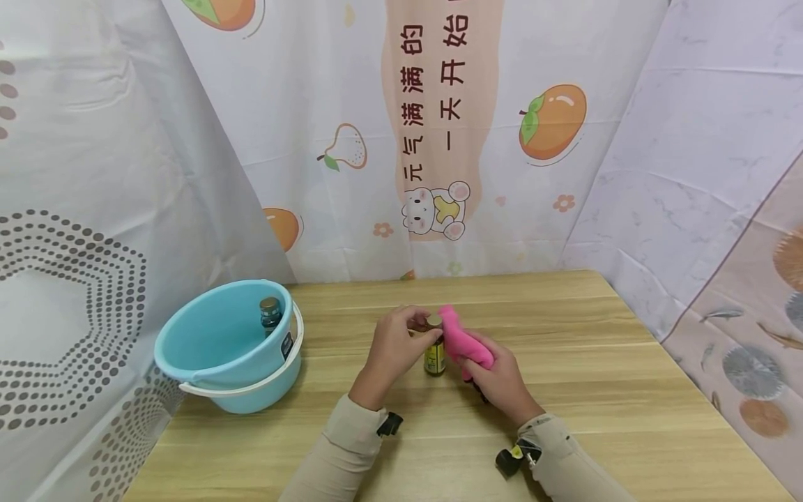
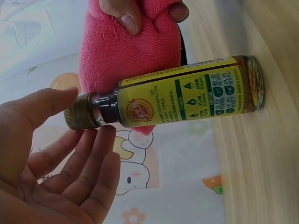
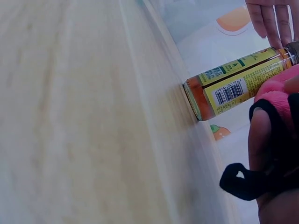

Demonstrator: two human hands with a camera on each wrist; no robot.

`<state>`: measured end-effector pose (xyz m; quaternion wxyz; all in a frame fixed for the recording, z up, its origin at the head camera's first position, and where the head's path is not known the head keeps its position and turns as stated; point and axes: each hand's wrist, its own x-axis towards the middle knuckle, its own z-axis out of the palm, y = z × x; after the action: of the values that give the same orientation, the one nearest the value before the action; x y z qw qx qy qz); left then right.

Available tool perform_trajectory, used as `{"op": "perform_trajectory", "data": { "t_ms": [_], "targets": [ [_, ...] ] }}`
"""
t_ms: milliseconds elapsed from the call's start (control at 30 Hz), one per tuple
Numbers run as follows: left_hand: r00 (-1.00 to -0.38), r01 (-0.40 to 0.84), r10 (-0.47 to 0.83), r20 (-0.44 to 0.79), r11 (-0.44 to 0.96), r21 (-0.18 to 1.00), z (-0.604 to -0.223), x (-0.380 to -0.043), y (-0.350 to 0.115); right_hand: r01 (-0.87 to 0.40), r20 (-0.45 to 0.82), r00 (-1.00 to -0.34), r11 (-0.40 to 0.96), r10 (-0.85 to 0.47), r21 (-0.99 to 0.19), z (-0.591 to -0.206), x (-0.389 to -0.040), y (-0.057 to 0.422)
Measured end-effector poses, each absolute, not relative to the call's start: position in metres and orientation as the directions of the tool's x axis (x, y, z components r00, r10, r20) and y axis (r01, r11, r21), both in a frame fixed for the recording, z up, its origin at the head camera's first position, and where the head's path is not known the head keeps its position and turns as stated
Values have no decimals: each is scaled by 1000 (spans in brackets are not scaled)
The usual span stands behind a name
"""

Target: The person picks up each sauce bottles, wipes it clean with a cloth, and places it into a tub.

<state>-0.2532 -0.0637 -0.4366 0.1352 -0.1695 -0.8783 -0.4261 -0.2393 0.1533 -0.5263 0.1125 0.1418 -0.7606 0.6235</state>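
A small glass bottle (image 1: 435, 357) with a yellow-green label and gold cap stands upright at the middle of the table. My left hand (image 1: 399, 343) pinches its cap (image 2: 78, 112) between thumb and fingers, the other fingers spread loosely. In my right hand (image 1: 500, 382) is a bunched pink terry cloth (image 2: 128, 49), gripped close beside the bottle. The cloth overlaps the bottle's neck and upper side in the left wrist view. A black strap (image 3: 247, 182) with a small holed end hangs by the right hand; part of that hand is out of frame in the right wrist view.
To the left, a light blue bucket (image 1: 251, 390) with a white handle (image 1: 297, 341) holds another dark bottle (image 1: 270, 314) with a gold cap. The wooden table (image 1: 596, 362) ends at a printed curtain (image 1: 351, 230) behind it.
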Motion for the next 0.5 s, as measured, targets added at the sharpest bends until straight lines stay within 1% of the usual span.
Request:
{"op": "perform_trajectory", "data": {
  "t_ms": [200, 500],
  "targets": [
    [-905, 414, 172, 390, 568, 711, -438, -254, -64, -296, 284, -955, 238, -84, -925, -525, -239, 153],
    [-928, 366, 147, 342, 533, 763, -436, -253, -66, -161, 137, -986, 327, -96, -931, -525, -241, 155]
  ]
}}
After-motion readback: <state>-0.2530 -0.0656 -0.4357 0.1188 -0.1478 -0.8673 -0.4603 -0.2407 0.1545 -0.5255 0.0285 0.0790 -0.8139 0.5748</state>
